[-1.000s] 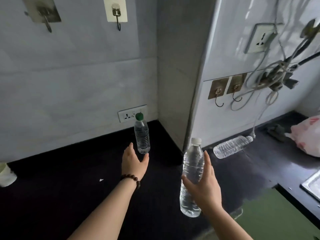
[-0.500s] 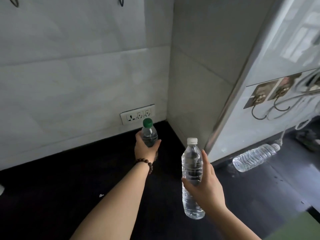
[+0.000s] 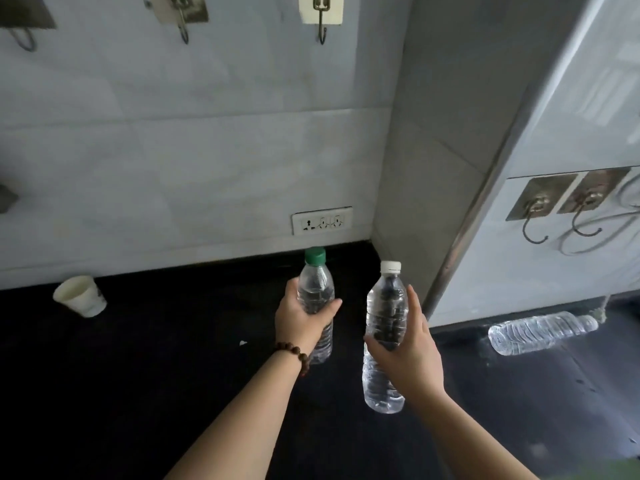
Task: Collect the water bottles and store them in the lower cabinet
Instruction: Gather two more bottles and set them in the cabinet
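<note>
Holding two bottles at once here, so the collecting part looks about two thirds done, going by what's visible. The left hand [image 3: 303, 318] is wrapped tight around the middle of the green-capped bottle [image 3: 316, 299], upright and seemingly lifted just off the black counter [image 3: 138, 358], though that's hard to tell for sure. The right hand [image 3: 407, 355] is closed around the white-capped bottle [image 3: 385, 336], clearly up in the air and also upright. One more bottle [image 3: 540, 329] lies on its side well off to the right, near the foot of the wall with the hooks [image 3: 554, 211], untouched. A tipped paper cup [image 3: 80, 296] sits over on the left, not part of the job. No lower cabinet in view, so I'd guess nothing's stored yet: grab the third, then the whole putting-away step is left.
</note>
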### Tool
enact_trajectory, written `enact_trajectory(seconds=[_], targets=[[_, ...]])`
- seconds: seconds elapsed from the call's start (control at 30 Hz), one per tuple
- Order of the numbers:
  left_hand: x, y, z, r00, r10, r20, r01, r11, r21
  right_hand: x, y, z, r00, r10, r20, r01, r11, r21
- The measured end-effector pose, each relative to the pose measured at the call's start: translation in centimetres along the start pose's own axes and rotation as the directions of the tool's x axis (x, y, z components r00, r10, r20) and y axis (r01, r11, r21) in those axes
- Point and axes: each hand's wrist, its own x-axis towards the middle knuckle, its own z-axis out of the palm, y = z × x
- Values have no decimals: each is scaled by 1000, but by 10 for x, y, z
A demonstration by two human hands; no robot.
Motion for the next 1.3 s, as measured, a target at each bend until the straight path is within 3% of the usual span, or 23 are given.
enact_trajectory(seconds=[0.27,0.57,0.83,1.07,1.3], targets=[[-126,17,-66,975,-44,-219,46,999,1,-70,-16,-10,970,-214,118,201,973,115],[-288,-5,-135,849,-224,-479,260,966,9,-182,-18,5,846,-411,340,346,908,236],[-409,-23,-219,659,-330,-676,407,912,-48,-293,-74,44,630,-567,530,423,823,378],[-536,-50,-316,400,-400,-825,523,838,-153,-430,-132,89,386,-694,607,512,709,485],[-713,-87,-429,166,-448,-879,549,782,-295,-618,-189,138,171,-742,649,587,606,538]])
